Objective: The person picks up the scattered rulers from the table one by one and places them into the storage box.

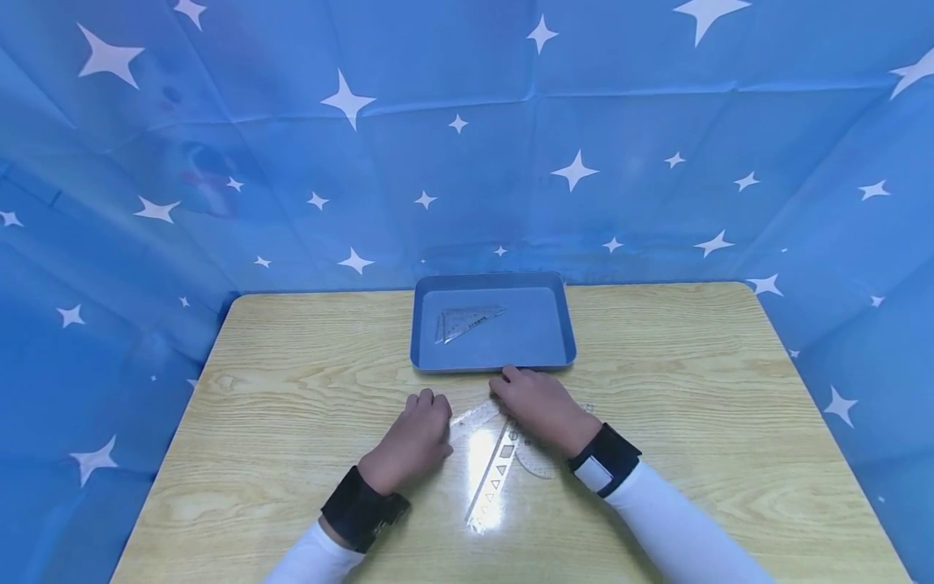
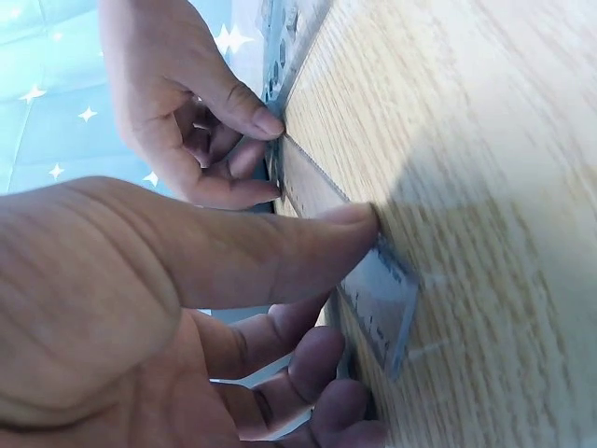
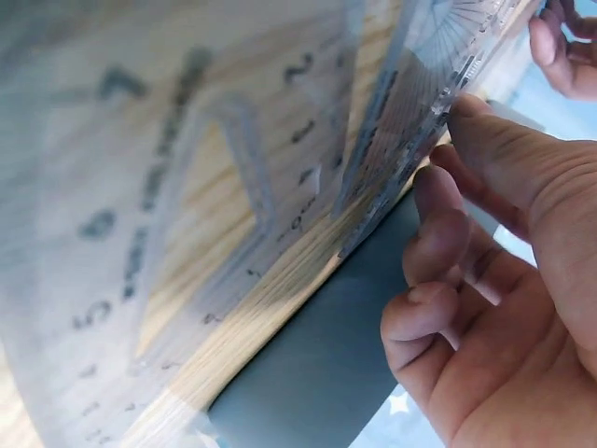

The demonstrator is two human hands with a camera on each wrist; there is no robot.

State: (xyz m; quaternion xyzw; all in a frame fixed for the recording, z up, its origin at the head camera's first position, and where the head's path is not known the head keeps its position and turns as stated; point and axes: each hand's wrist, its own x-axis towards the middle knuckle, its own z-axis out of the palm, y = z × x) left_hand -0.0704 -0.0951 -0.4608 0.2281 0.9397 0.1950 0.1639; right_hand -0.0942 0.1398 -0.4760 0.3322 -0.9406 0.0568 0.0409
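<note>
A clear plastic ruler (image 1: 474, 417) lies slantwise between both hands. My left hand (image 1: 412, 444) pinches its near left end; in the left wrist view the thumb (image 2: 308, 245) is over the ruler and the fingers curl at its far edge. My right hand (image 1: 546, 408) pinches the other end, just in front of the tray. Below the right hand lie a clear stencil ruler (image 1: 494, 483) with cut-out shapes and a clear protractor (image 1: 537, 461), partly hidden by the hand. Close up in the right wrist view, a clear numbered piece (image 3: 84, 271) has a triangular cut-out.
A blue-grey tray (image 1: 525, 337) stands at the table's back edge, holding clear set squares (image 1: 467, 320). Wood-grain tabletop (image 1: 292, 405) spreads to both sides. A blue curtain with white stars (image 1: 467, 178) hangs behind and beside the table.
</note>
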